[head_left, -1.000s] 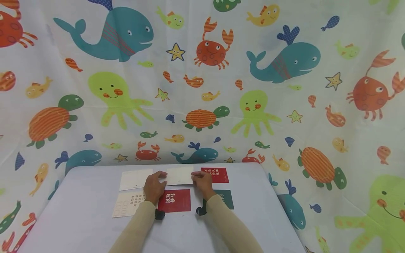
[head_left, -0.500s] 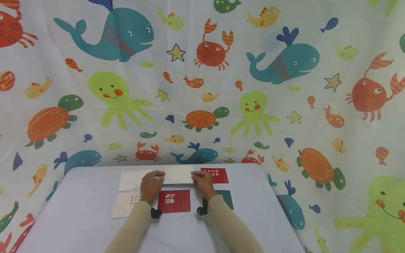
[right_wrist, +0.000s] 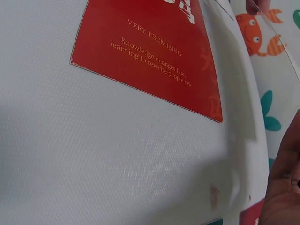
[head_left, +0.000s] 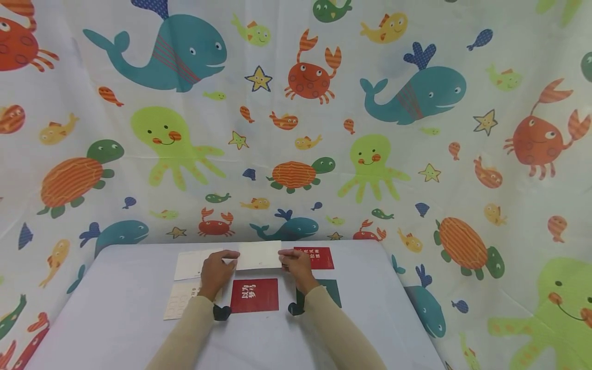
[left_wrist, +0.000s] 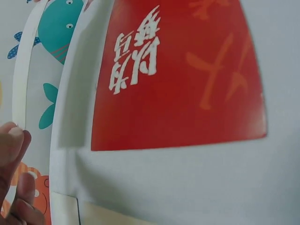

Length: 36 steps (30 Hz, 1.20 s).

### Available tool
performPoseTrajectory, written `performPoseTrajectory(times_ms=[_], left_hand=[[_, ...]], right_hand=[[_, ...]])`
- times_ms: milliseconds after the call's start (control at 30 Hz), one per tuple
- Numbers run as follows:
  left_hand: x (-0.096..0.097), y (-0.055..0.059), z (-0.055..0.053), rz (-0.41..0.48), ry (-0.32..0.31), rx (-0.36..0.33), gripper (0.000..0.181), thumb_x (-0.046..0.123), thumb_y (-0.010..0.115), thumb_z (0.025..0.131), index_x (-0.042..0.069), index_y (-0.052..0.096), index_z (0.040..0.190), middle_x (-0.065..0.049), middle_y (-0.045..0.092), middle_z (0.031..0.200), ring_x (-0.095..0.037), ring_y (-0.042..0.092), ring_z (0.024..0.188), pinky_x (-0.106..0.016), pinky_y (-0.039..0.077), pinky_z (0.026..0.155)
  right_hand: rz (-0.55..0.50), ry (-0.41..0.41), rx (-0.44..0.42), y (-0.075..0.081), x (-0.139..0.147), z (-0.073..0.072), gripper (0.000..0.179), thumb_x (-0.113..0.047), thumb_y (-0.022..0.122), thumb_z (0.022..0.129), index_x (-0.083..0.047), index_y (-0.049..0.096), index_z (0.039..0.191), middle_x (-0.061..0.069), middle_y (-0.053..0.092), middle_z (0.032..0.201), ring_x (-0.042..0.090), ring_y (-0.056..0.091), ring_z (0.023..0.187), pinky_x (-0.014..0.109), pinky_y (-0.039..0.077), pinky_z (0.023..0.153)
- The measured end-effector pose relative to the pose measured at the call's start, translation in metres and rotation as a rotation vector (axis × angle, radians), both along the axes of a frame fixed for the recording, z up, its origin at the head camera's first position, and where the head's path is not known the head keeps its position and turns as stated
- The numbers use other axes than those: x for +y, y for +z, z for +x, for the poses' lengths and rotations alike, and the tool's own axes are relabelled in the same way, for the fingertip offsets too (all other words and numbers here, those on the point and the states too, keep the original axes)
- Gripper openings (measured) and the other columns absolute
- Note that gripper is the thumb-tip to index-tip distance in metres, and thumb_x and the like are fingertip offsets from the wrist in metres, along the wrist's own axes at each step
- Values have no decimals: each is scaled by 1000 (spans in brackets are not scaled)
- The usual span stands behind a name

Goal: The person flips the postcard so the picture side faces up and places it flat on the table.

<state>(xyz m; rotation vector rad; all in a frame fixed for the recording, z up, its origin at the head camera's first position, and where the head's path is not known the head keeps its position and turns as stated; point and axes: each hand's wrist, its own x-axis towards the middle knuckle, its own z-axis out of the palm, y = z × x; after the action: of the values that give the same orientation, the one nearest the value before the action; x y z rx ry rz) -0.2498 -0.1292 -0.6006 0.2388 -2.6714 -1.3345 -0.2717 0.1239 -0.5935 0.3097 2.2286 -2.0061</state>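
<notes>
A cream-white card (head_left: 260,255) is raised slightly off the table, its shadow falling below it. My left hand (head_left: 216,273) pinches its left end between thumb and fingers; the left wrist view shows the card's narrow side (left_wrist: 24,70) at the fingertips. At the opposite end, my right hand (head_left: 299,269) pinches the card's right edge. Flat on the table just in front lies a red card (head_left: 267,297) with white characters, between my two forearms. The right wrist view shows English print on this red card (right_wrist: 154,56).
Two cream cards, a far one (head_left: 187,264) and a near one (head_left: 177,304), lie left of my left hand. Another red card (head_left: 322,258) and a dark green card (head_left: 333,295) lie at the right, partly covered by my right hand and sleeve. A sea-animal curtain (head_left: 296,123) hangs behind the table.
My left hand has shifted a little to the left, and the held card has moved slightly left with it. My right hand stays at the card's right edge.
</notes>
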Motion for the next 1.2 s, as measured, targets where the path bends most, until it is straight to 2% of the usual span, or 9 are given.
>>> performPoseTrajectory(times_ms=[133, 400, 667, 767, 900, 1033, 1200], left_hand=[[-2, 5, 2, -13, -9, -1, 24, 10, 71, 99, 12, 80, 121, -13, 79, 124, -25, 62, 92, -40, 47, 84], [-5, 11, 7, -17, 13, -3, 24, 11, 72, 99, 13, 81, 122, -12, 79, 126, -24, 60, 87, -37, 45, 80], [-9, 13, 7, -33, 11, 30, 23, 10, 74, 98, 12, 81, 119, -13, 80, 119, -23, 56, 79, -34, 42, 73], [-9, 12, 6, -34, 13, 41, 22, 11, 74, 98, 12, 82, 118, -13, 81, 118, -22, 55, 79, -34, 42, 73], [-10, 11, 5, -23, 19, 62, 19, 13, 76, 97, 13, 83, 115, -12, 81, 114, -22, 56, 81, -35, 42, 74], [-10, 12, 4, -11, 31, 83, 16, 16, 78, 97, 13, 83, 111, -11, 82, 110, -23, 56, 82, -35, 42, 75], [-9, 12, 2, -8, 55, 85, 16, 16, 79, 95, 10, 82, 110, -11, 80, 109, -27, 58, 90, -37, 42, 79]], right_hand=[[-4, 19, -1, 1, 1, 1, 21, -24, 80, 97, -17, 81, 116, 2, 78, 120, 18, 76, 103, 35, 62, 93], [15, 74, 25, -4, 6, -1, 27, -28, 81, 95, -17, 80, 120, 2, 79, 122, 19, 77, 104, 36, 62, 93], [31, 117, 48, -1, 10, 0, 22, -21, 77, 99, -18, 81, 120, 3, 79, 122, 20, 76, 100, 36, 63, 91], [39, 117, 58, 0, 10, 0, 22, -21, 76, 99, -18, 81, 120, 5, 78, 124, 22, 77, 101, 36, 63, 91], [35, 117, 66, 2, 10, 0, 21, -21, 76, 100, -18, 81, 120, 9, 77, 129, 32, 76, 109, 36, 63, 91], [27, 110, 69, 4, 8, 0, 23, -26, 78, 98, -17, 81, 119, 8, 78, 126, 38, 73, 116, 36, 63, 91], [52, 72, 67, 6, 6, 1, 27, -31, 82, 95, -15, 81, 117, 4, 79, 121, 33, 73, 113, 37, 62, 92]])
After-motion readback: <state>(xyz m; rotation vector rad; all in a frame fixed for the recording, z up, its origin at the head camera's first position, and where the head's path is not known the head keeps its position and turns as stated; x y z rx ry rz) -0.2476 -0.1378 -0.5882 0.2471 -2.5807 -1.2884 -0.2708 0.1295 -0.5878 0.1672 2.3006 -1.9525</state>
